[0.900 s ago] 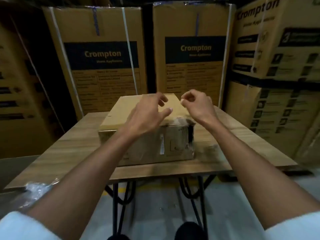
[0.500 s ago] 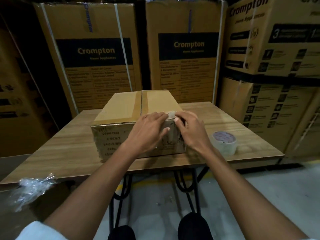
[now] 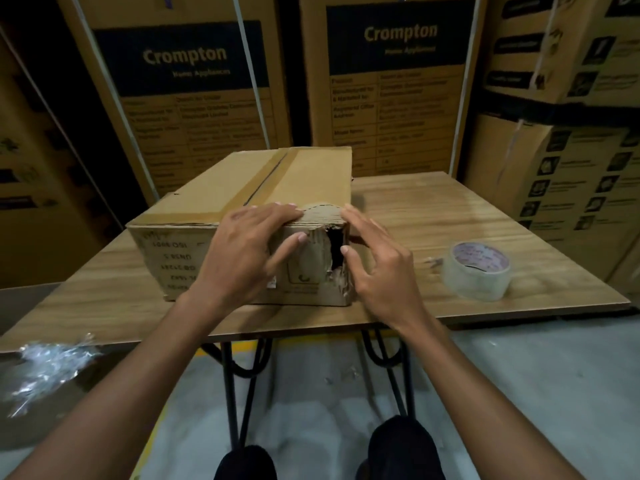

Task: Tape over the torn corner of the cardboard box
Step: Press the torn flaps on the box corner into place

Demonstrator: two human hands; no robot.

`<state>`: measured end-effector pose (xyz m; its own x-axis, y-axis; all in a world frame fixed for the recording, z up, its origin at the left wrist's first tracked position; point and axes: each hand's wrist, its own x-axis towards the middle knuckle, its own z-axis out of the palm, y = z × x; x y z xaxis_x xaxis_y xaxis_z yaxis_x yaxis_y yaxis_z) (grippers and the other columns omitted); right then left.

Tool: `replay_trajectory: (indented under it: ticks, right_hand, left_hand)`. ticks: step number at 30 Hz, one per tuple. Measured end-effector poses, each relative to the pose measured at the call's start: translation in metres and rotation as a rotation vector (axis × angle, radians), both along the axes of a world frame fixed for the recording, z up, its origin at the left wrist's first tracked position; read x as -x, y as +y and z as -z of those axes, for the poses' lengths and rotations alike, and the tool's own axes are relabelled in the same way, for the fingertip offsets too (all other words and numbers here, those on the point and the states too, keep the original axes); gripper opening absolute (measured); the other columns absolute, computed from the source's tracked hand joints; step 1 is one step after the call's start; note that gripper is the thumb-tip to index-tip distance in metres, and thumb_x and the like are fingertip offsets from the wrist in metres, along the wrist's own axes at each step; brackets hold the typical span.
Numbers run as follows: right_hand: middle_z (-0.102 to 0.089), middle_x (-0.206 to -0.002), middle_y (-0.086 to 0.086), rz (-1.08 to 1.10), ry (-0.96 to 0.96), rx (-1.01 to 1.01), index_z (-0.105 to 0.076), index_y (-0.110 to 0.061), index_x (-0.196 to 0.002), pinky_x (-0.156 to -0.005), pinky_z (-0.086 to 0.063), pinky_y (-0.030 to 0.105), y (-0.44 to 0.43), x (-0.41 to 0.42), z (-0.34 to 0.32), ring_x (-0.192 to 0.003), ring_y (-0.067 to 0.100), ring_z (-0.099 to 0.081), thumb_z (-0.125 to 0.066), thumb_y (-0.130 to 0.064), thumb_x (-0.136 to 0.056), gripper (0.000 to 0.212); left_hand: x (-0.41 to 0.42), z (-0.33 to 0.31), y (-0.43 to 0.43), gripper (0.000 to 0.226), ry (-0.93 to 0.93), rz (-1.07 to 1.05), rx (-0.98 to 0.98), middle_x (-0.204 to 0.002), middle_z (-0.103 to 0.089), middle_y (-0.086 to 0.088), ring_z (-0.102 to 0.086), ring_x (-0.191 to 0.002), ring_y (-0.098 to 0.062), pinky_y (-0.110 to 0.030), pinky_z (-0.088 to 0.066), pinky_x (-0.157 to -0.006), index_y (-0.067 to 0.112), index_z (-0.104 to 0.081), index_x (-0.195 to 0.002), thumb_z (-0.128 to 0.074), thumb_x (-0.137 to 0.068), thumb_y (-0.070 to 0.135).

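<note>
A brown cardboard box point(image 3: 214, 206) lies on the wooden table point(image 3: 450, 216), its near right corner torn point(image 3: 334, 251) with a dark hole and ragged edges. My left hand point(image 3: 246, 251) rests flat on the box's near top edge, fingers on top and thumb on the front face, left of the tear. My right hand point(image 3: 377, 261) is against the box's right corner, fingers spread, thumb beside the hole. Neither hand holds anything. A roll of clear tape point(image 3: 479, 270) lies flat on the table to the right of my right hand.
Tall Crompton cartons point(image 3: 398, 81) stand close behind the table and stacked cartons point(image 3: 571, 133) to the right. Crumpled clear plastic point(image 3: 48, 372) lies at the lower left beside the table. Black metal table legs point(image 3: 230, 375) and my shoes point(image 3: 398, 445) show below.
Both hands came down from above the box onto its near right corner, then drew slightly apart, uncovering the torn hole. The view has moved closer.
</note>
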<state>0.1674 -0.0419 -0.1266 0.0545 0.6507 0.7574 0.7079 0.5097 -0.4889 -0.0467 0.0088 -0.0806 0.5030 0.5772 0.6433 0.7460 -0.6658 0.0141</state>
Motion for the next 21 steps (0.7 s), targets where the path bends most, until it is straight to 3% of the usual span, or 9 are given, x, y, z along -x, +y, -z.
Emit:
replay_trajectory:
  ticks: [3, 5, 7, 10, 14, 19, 21]
  right_hand:
    - [-0.049, -0.152, 0.007, 0.028, 0.128, 0.007, -0.041, -0.008, -0.152, -0.119, -0.035, 0.026, 0.003, 0.010, 0.023, -0.142, 0.014, -0.045, -0.060, -0.008, -0.099, 0.056]
    - [-0.048, -0.153, 0.009, 0.040, 0.137, -0.005, -0.040, -0.004, -0.152, -0.119, -0.034, 0.025, 0.007, 0.017, 0.037, -0.143, 0.017, -0.044, -0.057, -0.012, -0.101, 0.054]
    - [-0.049, -0.152, 0.012, 0.057, 0.115, -0.032, -0.041, 0.001, -0.150, -0.118, -0.033, 0.023, 0.010, 0.018, 0.045, -0.143, 0.020, -0.045, -0.055, -0.012, -0.101, 0.053]
    - [-0.051, -0.151, 0.014, 0.069, 0.080, -0.058, -0.043, 0.003, -0.148, -0.118, -0.036, 0.027, 0.015, 0.015, 0.046, -0.142, 0.021, -0.046, -0.057, -0.009, -0.099, 0.053]
    - [-0.052, -0.149, 0.015, 0.069, 0.069, -0.075, -0.046, 0.005, -0.146, -0.117, -0.038, 0.030, 0.016, 0.013, 0.050, -0.141, 0.022, -0.048, -0.056, -0.010, -0.101, 0.048]
    - [-0.052, -0.150, 0.015, 0.084, 0.040, -0.101, -0.043, 0.006, -0.147, -0.117, -0.039, 0.029, 0.018, 0.012, 0.054, -0.141, 0.023, -0.049, -0.053, -0.012, -0.103, 0.048]
    - [-0.052, -0.149, 0.016, 0.111, 0.018, -0.146, -0.044, 0.006, -0.147, -0.116, -0.041, 0.031, 0.017, 0.013, 0.054, -0.140, 0.023, -0.050, -0.052, -0.012, -0.104, 0.047]
  left_hand:
    - [-0.014, -0.005, -0.005, 0.056, 0.017, 0.023, -0.010, -0.141, -0.066, -0.006, -0.056, -0.135, -0.023, -0.037, -0.031, -0.111, 0.019, -0.059, -0.140, -0.045, -0.100, 0.056]
    - [-0.030, -0.005, -0.006, 0.058, 0.063, 0.068, -0.057, -0.139, -0.067, -0.008, -0.058, -0.133, -0.024, -0.040, -0.039, -0.111, 0.017, -0.060, -0.140, -0.052, -0.098, 0.056]
    - [-0.043, 0.000, -0.001, 0.053, 0.079, 0.089, -0.139, -0.132, -0.072, -0.007, -0.064, -0.127, -0.025, -0.041, -0.047, -0.105, 0.016, -0.067, -0.133, -0.061, -0.097, 0.054]
    - [-0.053, 0.007, 0.008, 0.036, -0.070, 0.098, -0.251, -0.114, -0.080, -0.004, -0.075, -0.109, -0.022, -0.039, -0.058, -0.090, 0.016, -0.077, -0.117, -0.071, -0.096, 0.045]
    - [-0.058, 0.007, 0.009, 0.027, -0.173, 0.134, -0.294, -0.106, -0.082, -0.002, -0.079, -0.097, -0.019, -0.035, -0.063, -0.077, 0.017, -0.082, -0.108, -0.067, -0.101, 0.038]
    - [-0.056, 0.004, 0.008, 0.025, -0.199, 0.144, -0.252, -0.109, -0.081, 0.001, -0.078, -0.099, -0.017, -0.033, -0.062, -0.074, 0.019, -0.081, -0.111, -0.061, -0.105, 0.033]
    - [-0.055, 0.005, 0.007, 0.026, -0.199, 0.147, -0.235, -0.114, -0.080, 0.001, -0.077, -0.105, -0.018, -0.035, -0.061, -0.079, 0.018, -0.080, -0.114, -0.059, -0.106, 0.031]
